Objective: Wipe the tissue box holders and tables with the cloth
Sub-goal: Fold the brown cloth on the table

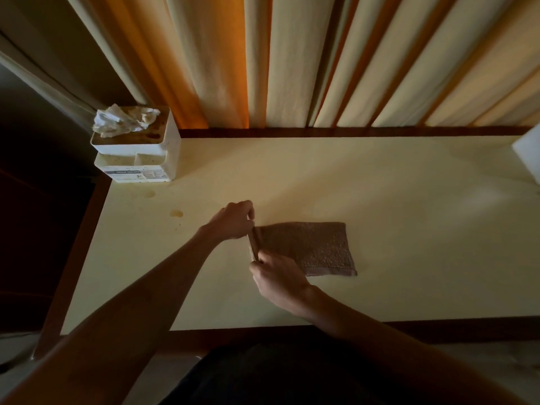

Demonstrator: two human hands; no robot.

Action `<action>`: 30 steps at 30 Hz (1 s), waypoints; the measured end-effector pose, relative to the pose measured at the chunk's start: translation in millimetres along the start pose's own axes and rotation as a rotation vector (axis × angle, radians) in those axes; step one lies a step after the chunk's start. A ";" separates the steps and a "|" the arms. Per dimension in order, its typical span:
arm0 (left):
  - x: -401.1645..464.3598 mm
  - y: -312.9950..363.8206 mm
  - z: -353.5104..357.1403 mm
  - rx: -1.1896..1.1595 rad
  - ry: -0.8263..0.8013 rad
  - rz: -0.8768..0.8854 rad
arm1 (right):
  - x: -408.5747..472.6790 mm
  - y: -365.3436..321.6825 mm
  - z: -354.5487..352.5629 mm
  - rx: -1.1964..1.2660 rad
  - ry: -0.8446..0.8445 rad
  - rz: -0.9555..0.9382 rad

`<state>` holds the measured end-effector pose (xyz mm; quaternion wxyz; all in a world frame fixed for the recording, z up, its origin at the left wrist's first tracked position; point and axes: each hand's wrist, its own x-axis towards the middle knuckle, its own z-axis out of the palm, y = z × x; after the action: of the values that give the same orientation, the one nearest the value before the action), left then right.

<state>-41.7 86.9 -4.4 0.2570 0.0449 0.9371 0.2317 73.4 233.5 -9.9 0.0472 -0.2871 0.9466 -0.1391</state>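
A brown cloth lies folded flat on the cream table, near its middle. My left hand pinches the cloth's far left corner, where the edge is lifted and rolled a little. My right hand pinches the near left corner of the same edge. A white tissue box holder stands at the table's far left corner, with crumpled tissue sticking out of its stained top.
Two round stains mark the table in front of the holder. Cream and orange curtains hang behind the table. A white object shows at the right edge. The table has a dark wooden rim.
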 end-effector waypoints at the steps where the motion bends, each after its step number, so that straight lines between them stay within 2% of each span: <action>1: 1.6 3.7 -2.0 -0.019 -0.030 0.003 | -2.4 1.3 -0.1 0.034 0.024 -0.003; 4: 7.1 13.9 -8.0 -0.071 -0.113 0.005 | -2.0 1.3 3.0 0.105 0.072 0.006; 9: 11.6 25.9 -12.1 -0.124 -0.163 -0.017 | -2.4 0.1 10.4 0.159 0.119 0.081; 13: 13.8 32.4 -15.3 -0.203 -0.151 -0.020 | -13.6 10.3 11.6 0.372 0.200 0.168; 18: 14.0 59.3 -17.0 -0.390 -0.241 0.012 | -47.5 30.9 -2.8 0.611 0.377 0.224; 20: 16.6 75.5 -14.5 -0.465 -0.285 0.030 | -64.5 40.2 -10.2 0.689 0.410 0.298; 25: 23.4 117.3 8.6 -0.609 -0.378 0.047 | -95.2 69.1 -19.6 0.768 0.410 0.654; 28: 27.1 141.5 27.1 -0.565 -0.408 0.003 | -109.1 88.5 -24.7 0.787 0.383 0.799; 30: 30.4 154.7 37.5 -0.497 -0.364 -0.005 | -117.0 99.3 -27.6 0.770 0.352 0.820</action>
<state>-54.5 245.9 23.7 0.4247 0.0191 0.7904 0.4410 113.3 384.3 -11.3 0.0399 0.1678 0.8553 -0.4886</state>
